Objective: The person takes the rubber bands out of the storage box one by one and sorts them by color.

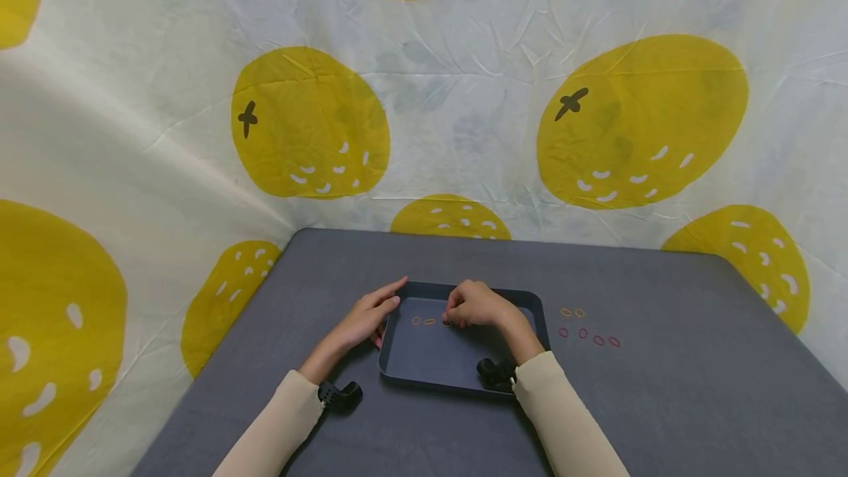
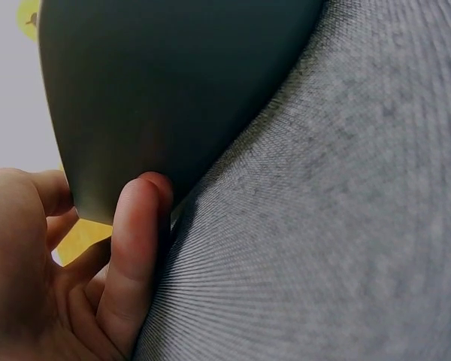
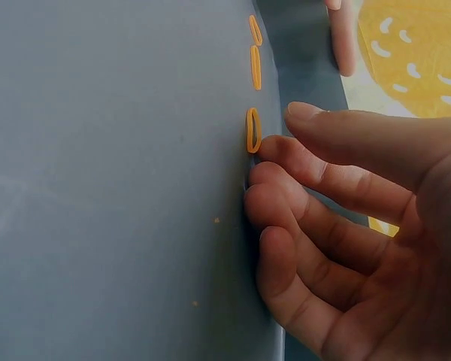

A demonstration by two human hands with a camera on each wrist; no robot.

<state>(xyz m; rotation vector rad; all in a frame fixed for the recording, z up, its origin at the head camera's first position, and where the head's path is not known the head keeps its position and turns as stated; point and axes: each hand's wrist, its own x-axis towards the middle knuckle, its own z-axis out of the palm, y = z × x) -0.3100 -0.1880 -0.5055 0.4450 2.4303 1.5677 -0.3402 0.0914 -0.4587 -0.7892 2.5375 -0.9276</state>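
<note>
A dark grey tray lies on the table, with my left hand at its left side. In the left wrist view that hand's thumb meets the rim, and a curled finger presses the tray's outer wall. Over the tray's far part is my right hand, its fingers loosely bent. Its index fingertip touches the end of an orange rubber band, while the thumb stands apart from it. Two more orange rubber bands, one nearer and one farther left, continue the row inside the tray.
Right of the tray, two orange rubber bands lie above a row of several red rubber bands. Grey cloth covers the table. A white curtain with yellow fruit prints hangs behind and at the left.
</note>
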